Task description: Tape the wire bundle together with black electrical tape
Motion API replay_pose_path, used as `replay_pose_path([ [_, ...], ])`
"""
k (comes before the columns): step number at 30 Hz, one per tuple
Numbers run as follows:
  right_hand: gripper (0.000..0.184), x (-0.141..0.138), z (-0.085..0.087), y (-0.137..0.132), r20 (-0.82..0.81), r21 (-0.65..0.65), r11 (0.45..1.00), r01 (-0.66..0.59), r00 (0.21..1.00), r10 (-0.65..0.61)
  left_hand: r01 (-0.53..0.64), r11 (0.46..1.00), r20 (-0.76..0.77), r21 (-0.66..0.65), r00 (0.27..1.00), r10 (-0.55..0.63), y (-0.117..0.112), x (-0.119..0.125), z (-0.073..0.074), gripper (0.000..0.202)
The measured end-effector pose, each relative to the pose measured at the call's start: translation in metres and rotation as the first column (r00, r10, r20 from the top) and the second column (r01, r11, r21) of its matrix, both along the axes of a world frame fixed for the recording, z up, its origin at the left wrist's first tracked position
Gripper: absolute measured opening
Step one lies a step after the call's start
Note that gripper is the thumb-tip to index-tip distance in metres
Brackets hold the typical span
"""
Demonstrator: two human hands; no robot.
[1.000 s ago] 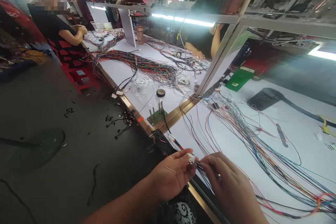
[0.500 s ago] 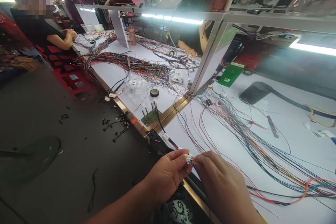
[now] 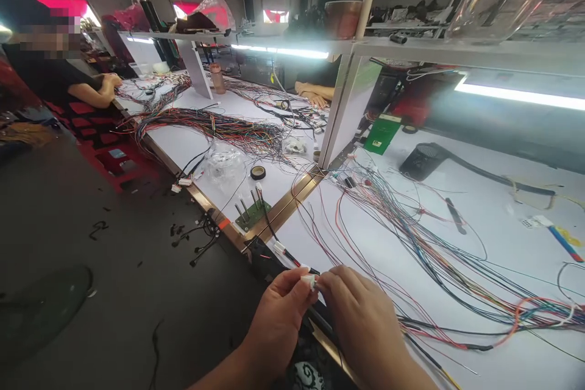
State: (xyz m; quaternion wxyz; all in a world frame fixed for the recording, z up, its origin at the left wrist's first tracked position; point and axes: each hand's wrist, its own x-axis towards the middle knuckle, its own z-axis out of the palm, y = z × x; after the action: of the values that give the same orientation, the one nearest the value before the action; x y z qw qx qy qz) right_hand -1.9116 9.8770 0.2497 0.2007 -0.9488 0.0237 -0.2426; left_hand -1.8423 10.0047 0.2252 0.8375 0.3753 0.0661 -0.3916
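At the table's front edge, my left hand (image 3: 281, 314) pinches a small white plastic connector (image 3: 308, 281) between thumb and fingers. My right hand (image 3: 361, 317) is closed right beside it, its fingertips on a thin wire at the connector's side. The wire is mostly hidden by my fingers. Just beyond my hands lies a black-sleeved cable with a white plug (image 3: 279, 247) and a short red stretch. A long bundle of coloured wires (image 3: 425, 256) spreads over the white table (image 3: 315, 244) to the right of my hands.
A green board with upright metal pins (image 3: 253, 214) and a roll of black tape (image 3: 258, 172) sit ahead left. Another wire bundle (image 3: 219, 125) lies beyond. A divider post (image 3: 338, 109) carries a shelf. Co-workers sit at left and across. A red stool (image 3: 114, 164) stands left.
The head view has shifted, so the scene sits further left and slightly lower. My hands stay together at the connector. The co-worker across now rests a forearm lower on the table.
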Motion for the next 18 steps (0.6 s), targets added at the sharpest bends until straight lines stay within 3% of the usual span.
replay_pose_path([
  [5,0.022,-0.003,0.003,-0.005,-0.021,0.039,0.995,-0.087,0.996,0.088,0.032,0.998,0.113,0.046,0.993,-0.036,0.002,-0.002,-0.003,0.021],
  [7,0.018,-0.005,0.004,-0.009,-0.051,0.158,0.982,-0.101,0.993,0.11,0.023,0.999,0.076,0.049,0.997,-0.027,0.003,0.0,-0.001,0.022],
  [11,0.011,-0.01,0.006,-0.012,-0.04,0.431,0.9,-0.066,0.995,0.092,0.012,0.999,-0.035,0.034,0.999,-0.01,0.003,0.004,0.01,0.026],
  [13,0.01,-0.011,0.005,-0.009,-0.017,0.442,0.896,-0.052,0.998,0.066,0.02,0.999,-0.062,0.029,0.998,-0.019,0.002,0.002,0.016,0.027],
  [18,0.015,-0.007,-0.002,0.004,0.078,0.316,0.948,-0.035,0.997,0.01,0.017,1.0,-0.071,0.025,0.997,-0.015,-0.002,-0.008,0.023,0.032],
])
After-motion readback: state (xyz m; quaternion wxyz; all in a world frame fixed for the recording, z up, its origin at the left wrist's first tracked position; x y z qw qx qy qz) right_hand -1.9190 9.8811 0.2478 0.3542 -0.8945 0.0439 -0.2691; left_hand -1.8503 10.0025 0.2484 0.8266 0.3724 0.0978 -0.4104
